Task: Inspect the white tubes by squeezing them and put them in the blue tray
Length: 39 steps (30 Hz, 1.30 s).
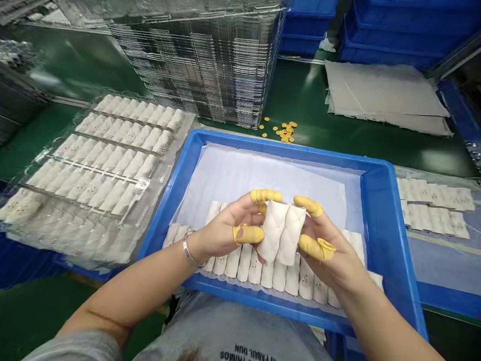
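My left hand [229, 228] and my right hand [334, 250], with yellow finger cots on thumbs and forefingers, are closed on a pair of white quilted pieces [273, 231], which look soft and flat-sided. The two pieces stand side by side, pinched from both outer sides, above a blue tray [293, 146]. Similar white pieces [255, 265] lie in rows along the near side of the tray, on a pale paper liner [240, 168]. Some of them bear small dark marks. My hands and the held pieces hide part of these rows.
On the left, a clear plastic tray [146, 195] carries rows of white pieces. A tall stack of clear trays [210, 65] stands behind. Loose yellow finger cots [286, 133] lie on the green bench. Grey sheets [387, 95], blue crates [413, 30] and more white pieces [438, 223] are at right.
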Tool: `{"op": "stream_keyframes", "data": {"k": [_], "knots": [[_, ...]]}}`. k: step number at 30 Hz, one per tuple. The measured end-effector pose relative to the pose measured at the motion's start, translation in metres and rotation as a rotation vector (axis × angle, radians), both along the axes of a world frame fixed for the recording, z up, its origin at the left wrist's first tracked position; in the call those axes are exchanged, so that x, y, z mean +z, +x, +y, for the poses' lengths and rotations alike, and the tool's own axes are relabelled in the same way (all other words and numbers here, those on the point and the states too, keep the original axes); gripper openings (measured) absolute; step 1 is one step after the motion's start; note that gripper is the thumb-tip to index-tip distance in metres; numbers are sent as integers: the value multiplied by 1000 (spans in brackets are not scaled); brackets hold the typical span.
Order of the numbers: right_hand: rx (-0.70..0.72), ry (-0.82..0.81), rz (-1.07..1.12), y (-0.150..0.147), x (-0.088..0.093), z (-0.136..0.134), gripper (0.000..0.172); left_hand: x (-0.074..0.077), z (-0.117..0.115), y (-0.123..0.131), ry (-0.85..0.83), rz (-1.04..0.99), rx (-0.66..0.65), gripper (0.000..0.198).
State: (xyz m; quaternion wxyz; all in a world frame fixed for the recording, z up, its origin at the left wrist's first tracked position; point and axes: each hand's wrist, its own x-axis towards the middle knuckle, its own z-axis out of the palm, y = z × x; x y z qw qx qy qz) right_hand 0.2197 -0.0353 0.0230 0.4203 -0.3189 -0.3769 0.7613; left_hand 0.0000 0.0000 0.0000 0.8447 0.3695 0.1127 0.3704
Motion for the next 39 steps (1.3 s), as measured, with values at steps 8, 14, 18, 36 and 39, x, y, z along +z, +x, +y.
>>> {"op": "stream_keyframes", "data": {"k": [8, 14, 18, 36, 39], "knots": [[23, 86, -42, 6, 1, -9, 45, 4, -8, 1, 60, -2, -6, 50], [39, 125, -33, 7, 6, -17, 45, -1, -17, 0, -1, -31, -71, 53], [35, 125, -48, 7, 5, -18, 45, -2, -17, 0, 11, -17, -60, 53], [-94, -110, -68, 3, 0, -8, 53, 7, -5, 0, -97, 81, 3, 62], [-103, -137, -89, 5, 1, -6, 54, 11, -2, -1, -129, 94, 3, 62]]}}
